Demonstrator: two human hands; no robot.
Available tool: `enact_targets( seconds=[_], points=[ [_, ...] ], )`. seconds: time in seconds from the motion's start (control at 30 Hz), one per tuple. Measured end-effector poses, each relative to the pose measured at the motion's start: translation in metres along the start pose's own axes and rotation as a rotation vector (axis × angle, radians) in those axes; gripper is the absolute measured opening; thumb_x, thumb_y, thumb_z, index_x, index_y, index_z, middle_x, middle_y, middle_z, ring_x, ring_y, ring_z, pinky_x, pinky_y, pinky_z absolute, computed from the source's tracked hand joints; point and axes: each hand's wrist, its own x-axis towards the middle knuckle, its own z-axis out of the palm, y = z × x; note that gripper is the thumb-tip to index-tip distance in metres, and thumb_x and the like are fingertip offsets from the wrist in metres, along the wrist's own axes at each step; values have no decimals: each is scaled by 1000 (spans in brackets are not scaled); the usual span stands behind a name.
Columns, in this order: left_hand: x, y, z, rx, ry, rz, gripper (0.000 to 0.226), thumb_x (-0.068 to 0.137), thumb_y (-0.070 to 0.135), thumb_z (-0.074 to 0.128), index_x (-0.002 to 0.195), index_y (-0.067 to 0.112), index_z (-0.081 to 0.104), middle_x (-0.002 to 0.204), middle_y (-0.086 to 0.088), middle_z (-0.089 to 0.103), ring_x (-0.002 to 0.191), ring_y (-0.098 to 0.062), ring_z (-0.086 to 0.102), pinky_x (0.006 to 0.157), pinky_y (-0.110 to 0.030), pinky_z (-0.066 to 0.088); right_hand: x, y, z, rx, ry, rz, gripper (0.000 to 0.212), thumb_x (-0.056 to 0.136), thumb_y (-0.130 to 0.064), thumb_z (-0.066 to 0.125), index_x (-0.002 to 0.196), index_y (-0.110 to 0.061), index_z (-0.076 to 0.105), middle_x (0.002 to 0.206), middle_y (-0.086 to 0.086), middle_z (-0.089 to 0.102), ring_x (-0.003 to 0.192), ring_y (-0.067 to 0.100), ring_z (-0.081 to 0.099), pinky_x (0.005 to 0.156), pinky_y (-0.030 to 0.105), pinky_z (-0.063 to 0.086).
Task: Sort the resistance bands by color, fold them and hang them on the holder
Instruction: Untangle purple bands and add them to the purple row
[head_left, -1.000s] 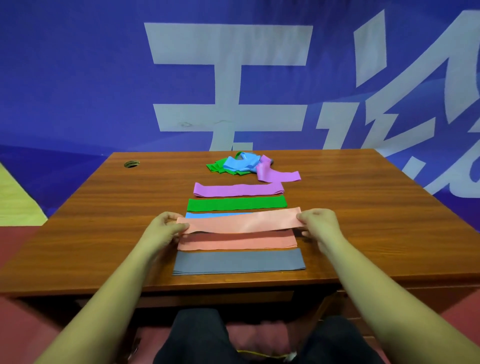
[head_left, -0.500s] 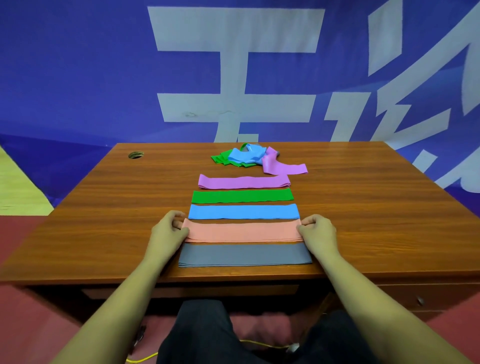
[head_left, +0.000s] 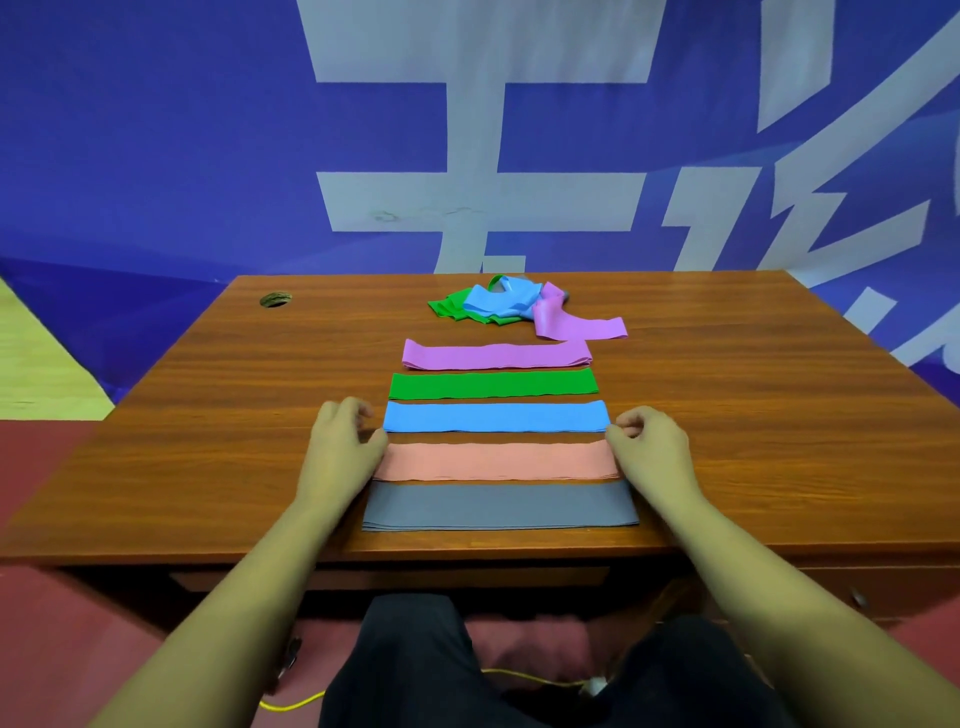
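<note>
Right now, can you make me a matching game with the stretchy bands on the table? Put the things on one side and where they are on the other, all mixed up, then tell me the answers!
Things
1. grey band
2. pink band
3. flat green band
4. tangled pile of bands

Places
A. between the flat blue band and the flat purple band
B. at the far end, behind the flat purple band
C. nearest the front edge of the table
D. between the grey band and the flat blue band

Pairs: 1-C, 2-D, 3-A, 4-B.
</note>
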Motion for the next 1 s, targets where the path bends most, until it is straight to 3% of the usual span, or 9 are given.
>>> enact_targets(
  seconds=[0.2, 0.37, 0.57, 0.63, 0.8, 0.9, 1.0],
  points=[
    [57, 62, 33, 146, -131, 265, 16, 80, 11, 61, 96, 10, 62, 95, -8, 60, 92, -30, 58, 80, -38, 46, 65, -17, -13, -155, -97, -62, 10, 80, -17, 60, 82, -10, 66, 84, 8, 68, 87, 30, 61, 71, 31, 44],
    [114, 120, 74, 227, -210, 402, 16, 86, 21, 60, 100, 14, 63, 102, -8, 57, 99, -29, 56, 83, -39, 46, 123, -18, -13, -379, -199, -101, 19, 81, -23, 58, 95, -13, 65, 104, 12, 66, 99, 32, 61, 82, 36, 49],
    [183, 166, 136, 134, -230, 307, 19, 87, 23, 54, 92, 8, 65, 100, -15, 64, 96, -35, 60, 79, -39, 49, 197, -5, 3, -393, -155, -68, 25, 86, -24, 56, 104, -8, 63, 110, 16, 63, 103, 35, 60, 84, 38, 49],
    [203, 170, 156, 136, -254, 285, 21, 88, 25, 54, 99, 9, 64, 103, -15, 65, 100, -33, 60, 77, -37, 46, 221, 2, 13, -372, -141, -15, 25, 88, -26, 57, 102, -7, 61, 111, 18, 63, 103, 36, 59, 83, 37, 48],
    [232, 165, 195, 182, -368, 351, 35, 89, 30, 60, 122, 18, 61, 109, -14, 60, 104, -31, 58, 90, -40, 48, 261, 23, 39, -285, -77, 140, 33, 90, -32, 59, 98, 0, 61, 110, 25, 63, 101, 41, 60, 80, 39, 47],
    [238, 156, 208, 189, -372, 337, 37, 86, 21, 63, 123, 20, 61, 111, -14, 55, 102, -32, 58, 93, -41, 47, 267, 30, 47, -240, -43, 168, 18, 88, -24, 62, 90, -6, 64, 105, 23, 66, 99, 39, 62, 82, 37, 49],
    [238, 147, 211, 164, -349, 330, 30, 86, 20, 65, 115, 17, 60, 105, -10, 51, 98, -30, 56, 89, -39, 47, 267, 29, 46, -133, 10, 114, 9, 84, -15, 62, 76, -13, 61, 88, 14, 70, 90, 34, 64, 76, 33, 48]
  ],
)
